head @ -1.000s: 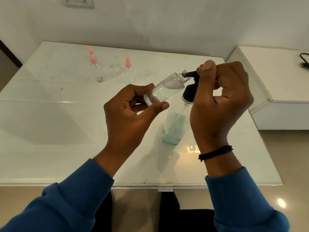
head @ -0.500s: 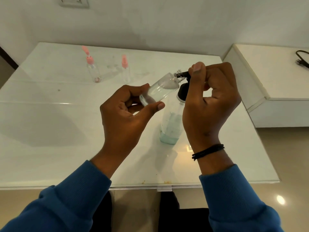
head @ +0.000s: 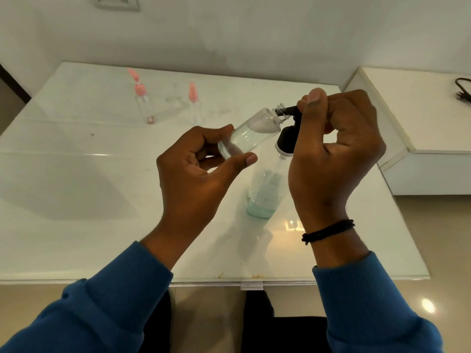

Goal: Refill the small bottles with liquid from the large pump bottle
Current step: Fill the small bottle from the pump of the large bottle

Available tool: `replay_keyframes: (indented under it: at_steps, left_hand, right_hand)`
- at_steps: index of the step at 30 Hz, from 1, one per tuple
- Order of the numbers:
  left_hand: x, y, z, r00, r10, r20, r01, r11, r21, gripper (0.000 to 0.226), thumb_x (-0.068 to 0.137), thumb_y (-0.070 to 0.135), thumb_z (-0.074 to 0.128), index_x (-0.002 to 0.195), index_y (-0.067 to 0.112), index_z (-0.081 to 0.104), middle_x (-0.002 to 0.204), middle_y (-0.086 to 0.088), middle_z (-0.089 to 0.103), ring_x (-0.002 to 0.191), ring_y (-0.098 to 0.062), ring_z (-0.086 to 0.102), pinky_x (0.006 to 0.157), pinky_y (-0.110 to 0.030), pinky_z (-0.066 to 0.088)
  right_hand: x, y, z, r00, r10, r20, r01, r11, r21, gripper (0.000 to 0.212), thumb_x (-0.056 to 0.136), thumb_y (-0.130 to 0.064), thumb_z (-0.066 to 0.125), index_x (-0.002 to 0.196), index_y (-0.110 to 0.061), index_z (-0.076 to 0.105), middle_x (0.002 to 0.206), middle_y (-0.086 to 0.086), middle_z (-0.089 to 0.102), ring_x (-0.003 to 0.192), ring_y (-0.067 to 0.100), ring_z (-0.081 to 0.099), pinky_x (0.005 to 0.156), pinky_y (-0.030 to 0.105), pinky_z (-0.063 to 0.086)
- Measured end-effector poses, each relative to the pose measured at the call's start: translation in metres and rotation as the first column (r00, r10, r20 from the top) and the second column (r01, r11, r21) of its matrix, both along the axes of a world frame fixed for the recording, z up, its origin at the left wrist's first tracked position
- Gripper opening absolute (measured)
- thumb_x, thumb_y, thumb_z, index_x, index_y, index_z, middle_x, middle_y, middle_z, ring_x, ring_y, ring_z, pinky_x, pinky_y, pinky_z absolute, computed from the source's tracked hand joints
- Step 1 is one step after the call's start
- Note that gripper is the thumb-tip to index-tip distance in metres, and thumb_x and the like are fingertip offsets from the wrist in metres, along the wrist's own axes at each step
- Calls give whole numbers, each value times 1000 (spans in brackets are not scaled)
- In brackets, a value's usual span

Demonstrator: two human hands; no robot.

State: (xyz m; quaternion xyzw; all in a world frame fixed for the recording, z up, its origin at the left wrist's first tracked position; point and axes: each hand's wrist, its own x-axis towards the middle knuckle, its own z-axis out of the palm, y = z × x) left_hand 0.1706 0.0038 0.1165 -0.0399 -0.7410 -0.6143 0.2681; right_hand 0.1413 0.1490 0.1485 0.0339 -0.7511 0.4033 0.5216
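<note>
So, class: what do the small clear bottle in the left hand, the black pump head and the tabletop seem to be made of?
Small clear uncapped bottle: see-through with soft glints, probably glossy plastic, possibly glass.
Black pump head on the large bottle: opaque, dull sheen, likely moulded plastic.
White tabletop: mirror-like reflections and a thin see-through edge suggest a glass sheet over a white surface.

Little changes: the left hand (head: 193, 171) tips the small bottle (head: 251, 132) slightly flatter at the black pump nozzle (head: 289, 110), where the right hand (head: 336, 154) presses.
</note>
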Motion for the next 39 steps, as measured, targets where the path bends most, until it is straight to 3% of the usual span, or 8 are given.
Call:
replay_keyframes:
  at_steps: [39]
  left_hand:
    - [0,0,1,1000,13,-4,-13,1000,-20,40,76,23,89,109,14,69,103,15,69,95,2,70,77,-9,54]
  right_hand:
    - [1,-3,0,1000,-7,4,7,1000,0,26,98,-12,63,72,-10,67,77,-10,53,71,21,52,59,55,44]
